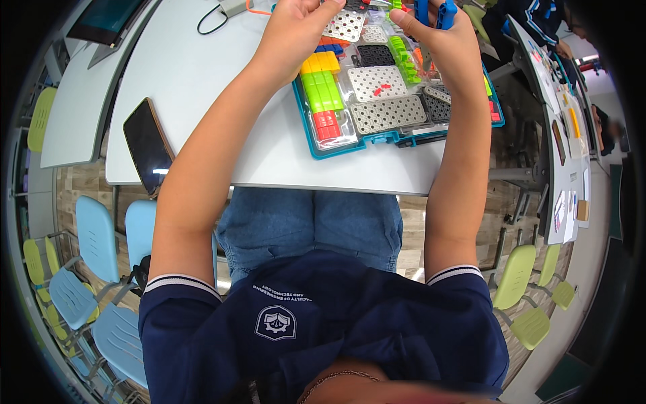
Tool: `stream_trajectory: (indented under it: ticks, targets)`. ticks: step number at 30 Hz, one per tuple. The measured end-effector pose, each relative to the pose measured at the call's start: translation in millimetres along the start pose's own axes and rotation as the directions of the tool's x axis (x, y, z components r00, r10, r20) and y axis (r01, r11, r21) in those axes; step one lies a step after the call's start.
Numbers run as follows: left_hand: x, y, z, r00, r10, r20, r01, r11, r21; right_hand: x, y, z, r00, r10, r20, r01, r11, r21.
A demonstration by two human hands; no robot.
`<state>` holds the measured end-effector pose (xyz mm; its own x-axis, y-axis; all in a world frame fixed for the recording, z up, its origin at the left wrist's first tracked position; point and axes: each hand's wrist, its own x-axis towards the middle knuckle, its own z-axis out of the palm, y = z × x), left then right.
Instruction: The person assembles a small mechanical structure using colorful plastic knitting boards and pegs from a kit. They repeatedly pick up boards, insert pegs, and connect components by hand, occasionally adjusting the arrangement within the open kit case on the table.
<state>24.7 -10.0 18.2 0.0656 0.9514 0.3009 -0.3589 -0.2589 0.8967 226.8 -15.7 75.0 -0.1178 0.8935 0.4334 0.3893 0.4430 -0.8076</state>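
Observation:
My left hand [304, 25] reaches to the top edge with its fingers closed in a pinch. A light grey perforated plate [345, 27] shows right beside its fingertips; whether they grip it, I cannot tell. My right hand [445, 42] curls around a tool with two blue handles [445, 15], its thumb pointing left; the fingers are partly cut off by the frame. Below both hands lies an open teal organizer case [321, 153] on the table. It holds yellow blocks [320, 62], lime green blocks [323, 91], red blocks [327, 125] and perforated plates [389, 114] in grey, white and black.
A phone [147, 145] lies on the white table [202, 101] near its left edge. On another table at upper left is a dark screen [108, 20]. Blue chairs [96, 236] stand at left, green chairs [515, 276] at right. Other people work beyond a cluttered table [562, 195] at right.

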Motion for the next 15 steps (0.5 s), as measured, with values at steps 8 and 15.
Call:
stream_trajectory:
  ticks: [8, 15]
  targets:
    - [-6, 15, 10, 0.999, -0.047, 0.024, 0.05, 0.986, -0.158, 4, 5, 1, 0.995, 0.095, -0.019, -0.093, 0.992, 0.087]
    - [-12, 19, 8, 0.992, -0.109, -0.064, 0.103, 0.991, -0.091, 2, 5, 1, 0.992, 0.122, -0.038, -0.117, 0.986, 0.118]
